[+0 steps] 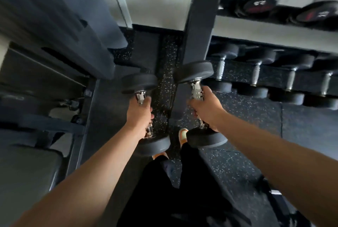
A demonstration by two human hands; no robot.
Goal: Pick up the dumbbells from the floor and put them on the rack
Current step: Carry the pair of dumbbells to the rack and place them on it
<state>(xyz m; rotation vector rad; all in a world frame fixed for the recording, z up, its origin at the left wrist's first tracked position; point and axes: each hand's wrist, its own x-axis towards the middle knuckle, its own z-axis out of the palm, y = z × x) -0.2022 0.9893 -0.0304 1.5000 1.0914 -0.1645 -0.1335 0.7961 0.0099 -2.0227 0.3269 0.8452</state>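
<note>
I hold two black dumbbells with chrome handles above the floor. My left hand (140,115) is shut around the handle of the left dumbbell (140,83), whose far head points forward. My right hand (205,107) grips the right dumbbell (193,71) the same way, a little further ahead. Both are off the ground, in front of my legs. The dark rack (198,25) has an upright post straight ahead of the right dumbbell, and its shelves run to the right.
The rack's lower shelf carries a row of several black dumbbells (256,73); an upper shelf holds two larger ones (259,2). A padded bench (27,168) and grey machine frames stand at the left. Speckled black rubber floor (247,120) lies below; my orange shoes show.
</note>
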